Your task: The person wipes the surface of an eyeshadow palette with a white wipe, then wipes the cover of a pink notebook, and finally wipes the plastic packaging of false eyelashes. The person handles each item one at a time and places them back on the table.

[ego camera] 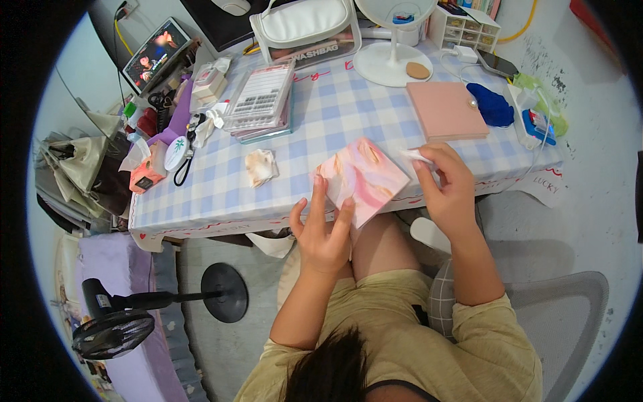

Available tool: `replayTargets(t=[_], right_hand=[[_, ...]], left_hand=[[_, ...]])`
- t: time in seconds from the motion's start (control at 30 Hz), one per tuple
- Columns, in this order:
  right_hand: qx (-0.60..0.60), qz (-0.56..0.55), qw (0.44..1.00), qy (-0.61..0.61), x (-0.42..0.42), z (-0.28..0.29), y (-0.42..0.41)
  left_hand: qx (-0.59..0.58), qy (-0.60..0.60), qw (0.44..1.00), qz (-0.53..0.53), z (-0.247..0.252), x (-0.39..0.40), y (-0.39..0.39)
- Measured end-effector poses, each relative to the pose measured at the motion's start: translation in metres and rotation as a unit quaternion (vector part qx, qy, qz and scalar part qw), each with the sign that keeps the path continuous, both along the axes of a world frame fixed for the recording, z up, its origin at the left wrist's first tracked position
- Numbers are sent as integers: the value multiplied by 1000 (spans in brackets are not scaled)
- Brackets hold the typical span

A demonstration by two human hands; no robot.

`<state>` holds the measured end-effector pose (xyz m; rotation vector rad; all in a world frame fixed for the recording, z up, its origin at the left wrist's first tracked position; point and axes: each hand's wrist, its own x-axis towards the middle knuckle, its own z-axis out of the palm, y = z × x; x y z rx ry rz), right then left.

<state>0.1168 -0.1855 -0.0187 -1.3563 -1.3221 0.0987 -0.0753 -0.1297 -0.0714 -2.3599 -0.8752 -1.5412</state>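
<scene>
A square case with a pink, white and gold marbled face (364, 176) lies tilted at the front edge of the table. My left hand (324, 226) holds it by its lower left side, fingertips on the marbled face. Just right of the case, my right hand (447, 186) pinches a small crumpled white wipe or tissue (416, 155) between thumb and fingers. A stained, folded cotton pad or tissue (261, 168) lies on the checked tablecloth left of the case. Behind my right hand sits a closed pink folder-like case (447, 110) with a round clasp.
Stacked clear boxes of false lashes (261, 98), a washbag (306, 30) and a round mirror's white base (379, 63) stand farther back. A tissue pack (149, 168) and a purple organizer (181, 115) are at left. A blue cloth (490, 105) and a power strip (522, 118) lie at right.
</scene>
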Motion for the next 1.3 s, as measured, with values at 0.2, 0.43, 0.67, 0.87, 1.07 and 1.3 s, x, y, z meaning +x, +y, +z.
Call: replayTargets(t=[0.2, 0.43, 0.67, 0.87, 1.07, 1.3], right_hand=[[-42, 1, 991, -129, 13, 14, 39], [-68, 43, 958, -274, 5, 3, 86], [-108, 162, 910, -367, -16, -4, 72], [-125, 192, 919, -320, 11, 0, 49], [-120, 129, 913, -369, 6, -2, 100], [-100, 207, 916, -330, -2, -6, 43]], left_hand=[[-91, 31, 995, 13, -6, 17, 7], [-209, 75, 975, -19, -12, 9, -5], [-236, 68, 968, 60, 3, 15, 1], [-280, 65, 957, 37, 9, 10, 5], [-288, 54, 956, 31, 10, 16, 7], [-301, 38, 952, 34, 8, 13, 8]])
